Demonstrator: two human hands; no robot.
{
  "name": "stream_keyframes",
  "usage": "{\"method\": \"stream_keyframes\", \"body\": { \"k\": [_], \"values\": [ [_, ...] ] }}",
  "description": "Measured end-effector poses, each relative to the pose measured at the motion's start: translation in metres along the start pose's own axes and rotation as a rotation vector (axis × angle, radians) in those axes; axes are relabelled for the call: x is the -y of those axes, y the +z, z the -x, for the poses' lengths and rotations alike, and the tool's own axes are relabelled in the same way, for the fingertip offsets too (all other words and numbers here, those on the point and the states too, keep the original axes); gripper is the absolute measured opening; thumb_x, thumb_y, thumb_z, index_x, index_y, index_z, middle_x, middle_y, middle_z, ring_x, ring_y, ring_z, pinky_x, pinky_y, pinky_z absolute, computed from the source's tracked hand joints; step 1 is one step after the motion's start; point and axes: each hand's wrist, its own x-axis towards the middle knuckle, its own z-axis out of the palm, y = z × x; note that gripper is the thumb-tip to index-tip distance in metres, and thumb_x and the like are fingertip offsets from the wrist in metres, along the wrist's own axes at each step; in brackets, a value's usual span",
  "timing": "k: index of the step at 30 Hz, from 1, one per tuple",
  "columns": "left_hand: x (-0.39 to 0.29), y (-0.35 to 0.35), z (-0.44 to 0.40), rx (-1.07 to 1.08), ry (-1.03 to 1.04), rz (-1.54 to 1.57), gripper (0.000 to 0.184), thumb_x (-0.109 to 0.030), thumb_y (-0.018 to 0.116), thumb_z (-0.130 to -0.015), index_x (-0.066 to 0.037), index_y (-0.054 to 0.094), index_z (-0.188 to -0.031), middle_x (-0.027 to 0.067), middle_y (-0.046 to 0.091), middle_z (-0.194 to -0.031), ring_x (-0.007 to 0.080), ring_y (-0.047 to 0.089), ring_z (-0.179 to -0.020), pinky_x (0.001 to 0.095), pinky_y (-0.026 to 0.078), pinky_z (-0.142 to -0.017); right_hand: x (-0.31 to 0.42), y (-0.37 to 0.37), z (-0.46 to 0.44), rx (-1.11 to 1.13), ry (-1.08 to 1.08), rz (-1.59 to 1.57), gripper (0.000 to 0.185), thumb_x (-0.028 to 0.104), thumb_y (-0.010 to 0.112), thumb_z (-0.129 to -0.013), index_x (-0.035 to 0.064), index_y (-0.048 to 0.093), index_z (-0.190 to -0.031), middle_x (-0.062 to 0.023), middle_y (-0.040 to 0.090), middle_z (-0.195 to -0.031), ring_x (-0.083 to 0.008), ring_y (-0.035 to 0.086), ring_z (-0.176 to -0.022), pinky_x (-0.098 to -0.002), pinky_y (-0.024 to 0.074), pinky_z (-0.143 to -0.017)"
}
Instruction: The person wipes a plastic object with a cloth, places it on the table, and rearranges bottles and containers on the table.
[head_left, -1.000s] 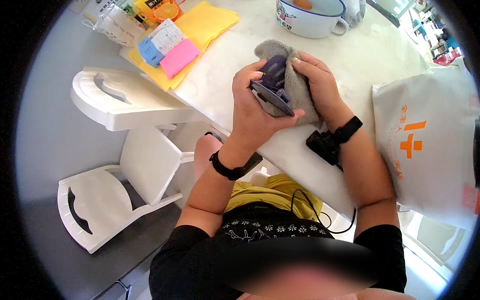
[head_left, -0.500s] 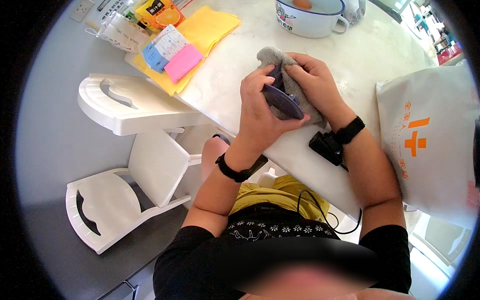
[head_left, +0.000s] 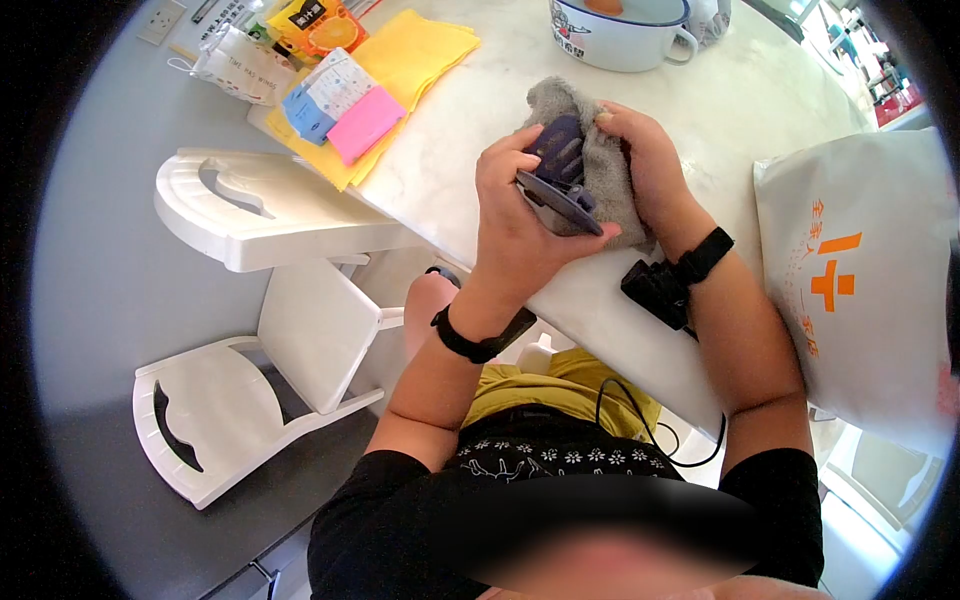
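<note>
My left hand [head_left: 518,215] grips a dark navy plastic piece [head_left: 560,203], with its fingers round one side and the thumb along the lower rim. The piece has a flat round disc and a ridged part above it; its exact kind is not clear. Behind it a grey fuzzy cloth [head_left: 608,178] is bunched up, touching the ridged part. On the right, my right hand [head_left: 650,165] pinches the cloth's edge between thumb and fingers. Both hands are above the white marbled table [head_left: 450,165].
A white enamel mug [head_left: 620,45] with a blue rim stands at the back. Yellow cloths [head_left: 430,55] with a pink packet [head_left: 366,125] lie at the left. A large white bag [head_left: 855,270] is right of my right arm. White chairs [head_left: 320,325] stand at the left.
My right hand has drawn back slightly to the right with the cloth, opening it out. More of the ridged navy part shows. My left hand has barely moved.
</note>
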Motion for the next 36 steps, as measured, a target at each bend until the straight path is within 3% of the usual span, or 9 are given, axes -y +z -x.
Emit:
{"method": "stream_keyframes", "body": {
  "k": [5, 8, 10, 13, 14, 23, 27, 29, 36],
  "values": [
    [0.001, 0.001, 0.001, -0.017, -0.008, 0.004, 0.097, -0.026, 0.095, -0.053, -0.009, 0.028, -0.121, 0.0185, 0.043, -0.128, 0.0294, 0.048, -0.111, 0.0394, 0.041, -0.094, 0.003, 0.006, 0.003, -0.112, 0.091, -0.198, 0.029, 0.026, 0.052, -0.090, -0.0007, 0.063, -0.096, -0.0077, 0.064, -0.089, -0.0165, 0.060, -0.079, -0.0299, 0.0485, -0.075],
    [0.002, 0.003, 0.002, -0.055, -0.034, 0.100, 0.091, -0.021, 0.094, -0.049, -0.009, 0.034, -0.117, 0.0195, 0.045, -0.125, 0.0360, 0.047, -0.114, 0.0443, 0.040, -0.098, 0.003, 0.005, 0.003, -0.092, 0.099, -0.184, 0.030, 0.028, 0.052, -0.091, 0.0005, 0.063, -0.096, -0.0066, 0.063, -0.088, -0.0161, 0.059, -0.079, -0.0295, 0.0483, -0.076],
    [0.003, 0.000, 0.002, 0.009, -0.026, 0.011, 0.096, -0.025, 0.094, -0.053, -0.009, 0.028, -0.121, 0.0183, 0.043, -0.129, 0.0301, 0.048, -0.113, 0.0397, 0.041, -0.097, 0.003, 0.004, 0.004, 0.008, 0.050, -0.045, 0.033, 0.027, 0.053, -0.092, -0.0026, 0.064, -0.103, -0.0074, 0.065, -0.091, -0.0151, 0.059, -0.082, -0.0283, 0.0490, -0.077],
    [0.001, 0.000, 0.002, 0.043, -0.046, 0.006, 0.095, -0.023, 0.094, -0.053, -0.009, 0.029, -0.121, 0.0181, 0.043, -0.129, 0.0308, 0.047, -0.116, 0.0401, 0.041, -0.099, -0.002, 0.010, 0.006, 0.032, -0.055, 0.247, 0.036, 0.024, 0.054, -0.093, -0.0060, 0.063, -0.111, -0.0093, 0.066, -0.097, -0.0144, 0.060, -0.086, -0.0271, 0.0493, -0.079],
    [0.000, 0.000, 0.002, 0.044, -0.049, 0.007, 0.095, -0.023, 0.094, -0.053, -0.009, 0.029, -0.121, 0.0181, 0.043, -0.129, 0.0308, 0.047, -0.116, 0.0401, 0.041, -0.099, -0.001, 0.005, 0.005, 0.064, -0.029, 0.302, 0.034, 0.017, 0.054, -0.095, -0.0058, 0.060, -0.120, -0.0074, 0.065, -0.104, -0.0112, 0.060, -0.089, -0.0240, 0.0495, -0.079],
    [-0.002, 0.000, 0.002, 0.045, -0.115, 0.050, 0.094, -0.022, 0.094, -0.052, -0.008, 0.032, -0.122, 0.0164, 0.045, -0.127, 0.0305, 0.048, -0.116, 0.0401, 0.042, -0.100, -0.006, 0.003, 0.001, 0.012, -0.188, 0.611, 0.036, 0.015, 0.052, -0.086, -0.0064, 0.065, -0.111, -0.0120, 0.070, -0.090, -0.0131, 0.062, -0.079, -0.0271, 0.0506, -0.076],
    [-0.004, -0.001, 0.000, 0.093, -0.098, 0.022, 0.094, -0.023, 0.094, -0.052, -0.008, 0.032, -0.121, 0.0170, 0.045, -0.127, 0.0305, 0.049, -0.116, 0.0404, 0.042, -0.099, -0.003, 0.005, 0.003, -0.004, -0.168, 0.582, 0.036, 0.014, 0.050, -0.086, -0.0066, 0.065, -0.111, -0.0127, 0.070, -0.094, -0.0140, 0.062, -0.083, -0.0269, 0.0500, -0.079],
    [-0.004, 0.000, 0.000, 0.087, -0.090, 0.020, 0.095, -0.024, 0.094, -0.052, -0.008, 0.031, -0.122, 0.0175, 0.044, -0.127, 0.0305, 0.049, -0.115, 0.0404, 0.042, -0.099, -0.002, 0.002, 0.002, 0.021, -0.087, 0.245, 0.037, 0.013, 0.049, -0.085, -0.0072, 0.065, -0.111, -0.0122, 0.068, -0.096, -0.0150, 0.062, -0.085, -0.0266, 0.0494, -0.080],
    [0.002, 0.003, 0.003, -0.022, -0.106, 0.156, 0.095, -0.021, 0.094, -0.052, -0.009, 0.029, -0.121, 0.0176, 0.043, -0.127, 0.0313, 0.048, -0.114, 0.0402, 0.043, -0.098, 0.002, -0.003, -0.002, -0.147, 0.006, 0.073, 0.036, 0.014, 0.050, -0.084, -0.0071, 0.063, -0.110, -0.0099, 0.066, -0.095, -0.0170, 0.061, -0.084, -0.0272, 0.0491, -0.078]
  ]
}}
